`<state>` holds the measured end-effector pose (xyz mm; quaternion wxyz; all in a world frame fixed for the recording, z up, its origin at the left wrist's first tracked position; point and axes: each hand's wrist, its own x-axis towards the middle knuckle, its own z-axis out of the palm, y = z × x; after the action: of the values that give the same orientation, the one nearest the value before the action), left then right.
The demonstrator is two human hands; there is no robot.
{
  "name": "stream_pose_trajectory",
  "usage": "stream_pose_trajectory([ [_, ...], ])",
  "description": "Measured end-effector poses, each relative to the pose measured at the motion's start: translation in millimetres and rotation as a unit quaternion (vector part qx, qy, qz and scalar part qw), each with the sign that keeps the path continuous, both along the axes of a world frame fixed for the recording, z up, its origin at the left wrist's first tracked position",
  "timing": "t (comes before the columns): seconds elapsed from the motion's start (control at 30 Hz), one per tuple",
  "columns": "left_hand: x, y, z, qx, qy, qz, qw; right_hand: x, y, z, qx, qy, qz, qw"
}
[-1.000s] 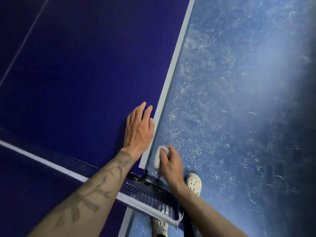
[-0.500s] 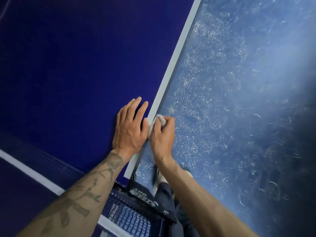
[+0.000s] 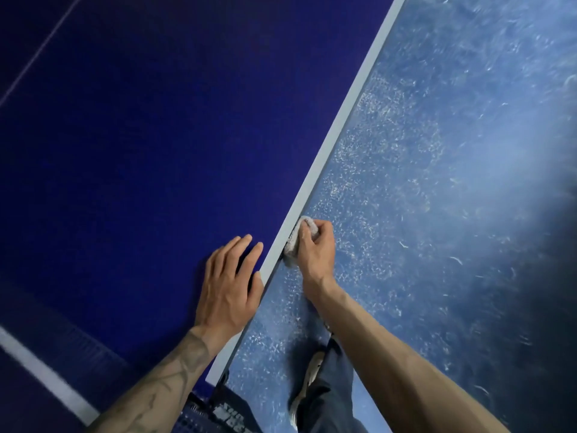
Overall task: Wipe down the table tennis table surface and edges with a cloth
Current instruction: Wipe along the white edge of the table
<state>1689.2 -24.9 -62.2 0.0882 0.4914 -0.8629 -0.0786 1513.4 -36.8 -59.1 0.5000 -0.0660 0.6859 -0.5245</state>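
Right hand (image 3: 313,250) and cloth (image 3: 298,237) have slid farther up the table (image 3: 156,135) side edge from the net (image 3: 199,417), now just past the left hand (image 3: 229,285) fingertips. Right fingers curl round the wadded white cloth, pressing it on the edge's outer face; the cloth sits between hand and edge. Left hand lies flat, fingers straight, on the blue top by the white line. 1 shoe (image 3: 307,389) stands on the floor (image 3: 437,214).

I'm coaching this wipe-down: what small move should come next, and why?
Probably slide the cloth onward along the edge. The right hand grips it against that edge, the left hand braces flat on the table, and a long stretch of edge lies ahead.
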Motion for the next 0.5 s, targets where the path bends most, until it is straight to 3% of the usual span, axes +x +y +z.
stream_pose_trajectory([
  [0.13,-40.8,-35.4,1.1,-0.008,0.019,-0.005,1.0,7.8,9.0,-7.5,0.013,-0.046,0.002,0.999],
  [0.23,-83.7,-75.8,1.8,-0.011,0.036,-0.018,0.999,6.5,18.2,-7.1,0.005,-0.024,0.028,0.999],
  [0.5,-166.7,-164.2,3.2,-0.016,0.04,-0.033,0.999,-89.6,-94.9,-17.8,-0.013,0.04,-0.017,0.999],
])
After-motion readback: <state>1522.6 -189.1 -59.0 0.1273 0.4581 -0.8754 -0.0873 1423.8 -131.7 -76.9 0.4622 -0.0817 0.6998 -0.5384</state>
